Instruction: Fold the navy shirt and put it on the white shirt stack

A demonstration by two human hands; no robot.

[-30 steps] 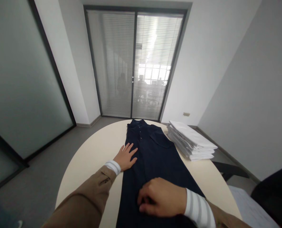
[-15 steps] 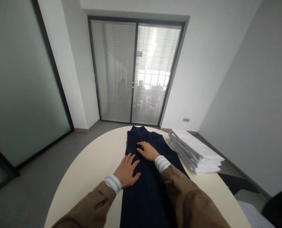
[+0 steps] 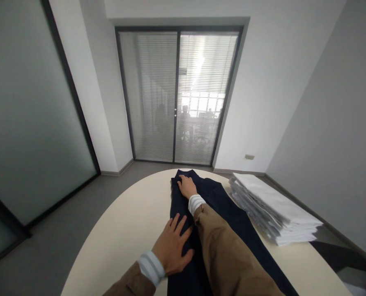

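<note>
The garment (image 3: 224,201) lies on the round desk (image 3: 130,222), left of the white stack (image 3: 275,205) and just beside it. I judge the laying out to be mostly done: the garment is stretched lengthwise, and I see no fold across the part in view. What seems left is the unevenness around the collar (image 3: 185,172) and the wrinkles where my 2 hands rest; the near end runs out of view, so I cannot tell how it lies.

The collar points far, towards the glass door (image 3: 176,98). The long axis runs from far to near, drifting a little right as it comes towards me, and the right edge slants out more than the left.

My left hand (image 3: 174,246) is spread on the left part of the garment, grasping nothing. My right hand (image 3: 187,187) touches it just below the collar, fingers bent; I cannot tell whether they pinch the cloth. My right sleeve (image 3: 229,250) covers much of the middle.
</note>
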